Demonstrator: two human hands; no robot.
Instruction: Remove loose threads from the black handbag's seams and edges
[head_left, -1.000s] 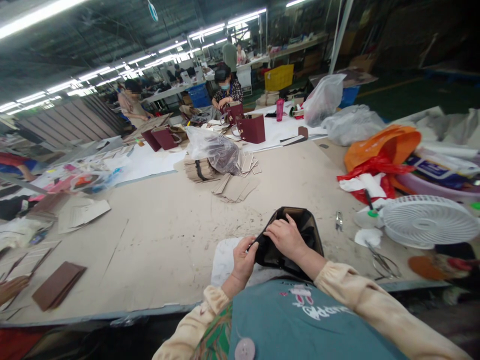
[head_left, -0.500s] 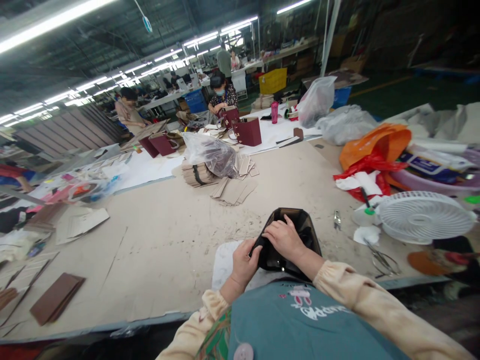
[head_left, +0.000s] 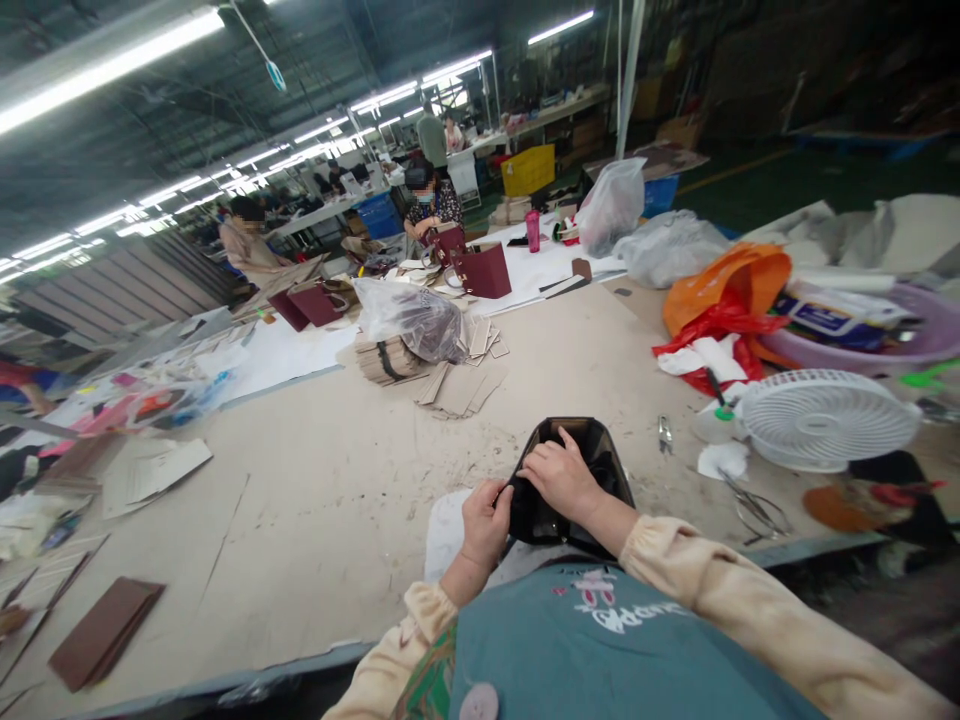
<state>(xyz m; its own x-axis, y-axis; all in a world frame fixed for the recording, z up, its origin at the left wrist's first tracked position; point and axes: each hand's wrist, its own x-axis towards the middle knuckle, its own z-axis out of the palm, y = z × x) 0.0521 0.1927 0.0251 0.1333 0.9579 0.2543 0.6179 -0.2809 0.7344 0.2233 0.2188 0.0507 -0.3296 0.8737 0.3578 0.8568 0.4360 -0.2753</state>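
A dark bag body (head_left: 616, 462), black and brown with an open top and a black lining, stands at the table's front edge against my apron. My left hand (head_left: 484, 520) is closed on its left rim, thumb and fingers pinching the edge. My right hand (head_left: 559, 478) reaches across the opening, its bent fingers on the inside of the same left wall and one finger lifted. The right fingertips are partly hidden in the dark bag. A white sheet (head_left: 444, 530) lies on the table under the bag's left side.
A small metal clip-like tool (head_left: 664, 434), scissors (head_left: 756, 508) and a white fan (head_left: 831, 418) are to the right. Cardboard pieces (head_left: 461, 388) lie ahead, a folded brown piece (head_left: 106, 632) at left. A co-worker (head_left: 433, 205) handles maroon bags (head_left: 484, 270) across the table.
The camera view has shifted slightly, so surroundings appear a little further left. The left hand keeps its pinch on the rim, and the right hand stays in the bag's opening with little change.
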